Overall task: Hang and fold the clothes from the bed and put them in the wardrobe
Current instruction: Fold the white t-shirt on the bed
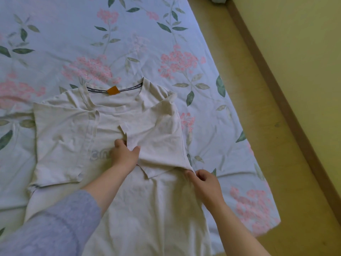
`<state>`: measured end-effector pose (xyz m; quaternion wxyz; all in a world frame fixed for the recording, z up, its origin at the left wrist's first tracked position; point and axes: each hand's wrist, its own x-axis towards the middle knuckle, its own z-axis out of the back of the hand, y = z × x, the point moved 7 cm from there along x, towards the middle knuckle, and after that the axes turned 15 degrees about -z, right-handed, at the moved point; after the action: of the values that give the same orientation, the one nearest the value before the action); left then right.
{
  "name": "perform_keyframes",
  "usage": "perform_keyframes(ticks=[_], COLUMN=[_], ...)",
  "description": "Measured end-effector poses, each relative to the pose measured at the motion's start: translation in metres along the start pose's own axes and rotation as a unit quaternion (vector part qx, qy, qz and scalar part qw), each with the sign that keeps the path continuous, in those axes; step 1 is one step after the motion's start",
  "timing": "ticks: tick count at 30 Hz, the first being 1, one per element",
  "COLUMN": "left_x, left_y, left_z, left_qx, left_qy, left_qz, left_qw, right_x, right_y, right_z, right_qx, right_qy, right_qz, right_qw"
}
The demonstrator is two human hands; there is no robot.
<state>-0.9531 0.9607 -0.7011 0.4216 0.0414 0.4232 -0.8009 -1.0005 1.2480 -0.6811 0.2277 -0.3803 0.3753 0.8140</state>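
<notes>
T-shirt [129, 209] lay flat on bed [55, 43], sleeves folded inward. Grip of left hand [125, 154] held the folded flap's edge; right hand [204, 183] grip pinched T-shirt's side fold.

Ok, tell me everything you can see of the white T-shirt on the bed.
The T-shirt is off-white, soft cotton by its look, creased, lying front-up on the flowered sheet, collar away from the person. An orange label sits inside the neck; faint grey lettering shows on the chest. Both sleeves are folded inward. The left-hand grip pinches the folded sleeve's edge; the right-hand grip pinches the side edge.
</notes>
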Motion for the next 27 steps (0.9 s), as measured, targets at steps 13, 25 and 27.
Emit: perform_keyframes(ticks=[13, 25, 27], left_x=[-0.066, -0.053, -0.052], left_y=[-0.118, -0.155, -0.159], left_z=[-0.078, -0.128, -0.138], left_qx=[0.196, 0.422, 0.457], left_qy=[0.268, 0.302, 0.292], left_qz=[-0.444, -0.555, -0.560], left_qw=[0.832, 0.651, 0.626], right_x=[-0.022, -0.016, -0.016], right_y=[-0.033, -0.055, -0.067], right_z=[0.010, 0.012, 0.016], right_qx=[0.121, 0.091, 0.075], right_qy=[0.102, 0.085, 0.121], right_qz=[-0.007, 0.024, -0.005], right_qw=[0.987, 0.992, 0.990])
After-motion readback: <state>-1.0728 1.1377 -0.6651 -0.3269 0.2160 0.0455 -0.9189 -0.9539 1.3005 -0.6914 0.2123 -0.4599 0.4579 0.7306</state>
